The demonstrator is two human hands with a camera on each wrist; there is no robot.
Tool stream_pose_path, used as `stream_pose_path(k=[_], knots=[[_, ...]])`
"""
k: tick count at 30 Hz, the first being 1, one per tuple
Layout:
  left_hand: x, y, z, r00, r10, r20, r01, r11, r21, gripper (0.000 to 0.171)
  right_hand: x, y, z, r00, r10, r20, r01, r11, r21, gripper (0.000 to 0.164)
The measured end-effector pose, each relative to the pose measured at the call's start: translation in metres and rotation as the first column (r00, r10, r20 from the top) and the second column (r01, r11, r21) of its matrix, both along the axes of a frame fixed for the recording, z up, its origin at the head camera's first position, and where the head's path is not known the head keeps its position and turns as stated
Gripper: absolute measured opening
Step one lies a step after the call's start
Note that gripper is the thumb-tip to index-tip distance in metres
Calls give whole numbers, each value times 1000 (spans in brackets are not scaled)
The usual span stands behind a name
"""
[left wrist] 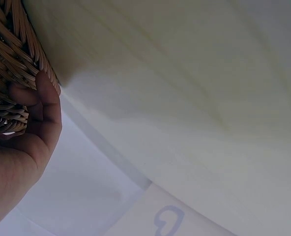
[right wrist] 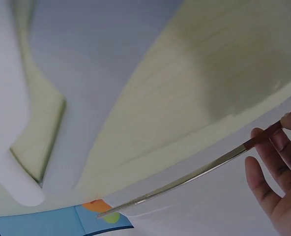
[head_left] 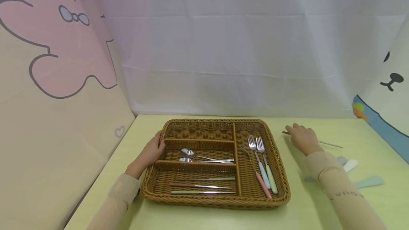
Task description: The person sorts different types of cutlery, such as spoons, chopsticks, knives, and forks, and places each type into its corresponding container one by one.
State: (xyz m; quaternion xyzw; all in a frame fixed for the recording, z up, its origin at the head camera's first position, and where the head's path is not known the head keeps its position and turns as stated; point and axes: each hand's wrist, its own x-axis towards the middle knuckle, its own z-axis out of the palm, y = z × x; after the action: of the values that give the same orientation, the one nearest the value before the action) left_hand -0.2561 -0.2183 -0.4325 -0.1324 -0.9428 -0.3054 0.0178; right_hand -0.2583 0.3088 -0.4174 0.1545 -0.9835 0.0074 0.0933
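Note:
A brown wicker cutlery basket [head_left: 220,203] stands on the table. At its left side my left hand [head_left: 153,151] grips the rim, thumb inside and fingers against the outer weave [left wrist: 18,44]. Off to the right of the basket, my right hand [head_left: 303,138] pinches a chopstick [right wrist: 199,173] by its reddish-brown end, the thin metal part pointing away to the right. In the basket, chopsticks [head_left: 201,186] lie in the front left compartment, spoons [head_left: 188,153] in the middle one, and three forks [head_left: 262,166] with pink, blue and green handles in the right one.
Several utensils lie on the table near my right forearm, partly hidden by the sleeve: a pale green one [head_left: 370,181], a white one [head_left: 350,165] and grey ones [head_left: 342,160]. A white curtain [head_left: 243,63] hangs behind the table, with printed cloth at both sides.

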Motion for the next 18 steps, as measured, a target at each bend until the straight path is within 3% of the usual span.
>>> stream_pose_path(k=[18], knots=[[-1,0,-2,1000,-4,-2,4,1000,6,54,13,-14,18,997,-19,-77,19,1000,5,30]])
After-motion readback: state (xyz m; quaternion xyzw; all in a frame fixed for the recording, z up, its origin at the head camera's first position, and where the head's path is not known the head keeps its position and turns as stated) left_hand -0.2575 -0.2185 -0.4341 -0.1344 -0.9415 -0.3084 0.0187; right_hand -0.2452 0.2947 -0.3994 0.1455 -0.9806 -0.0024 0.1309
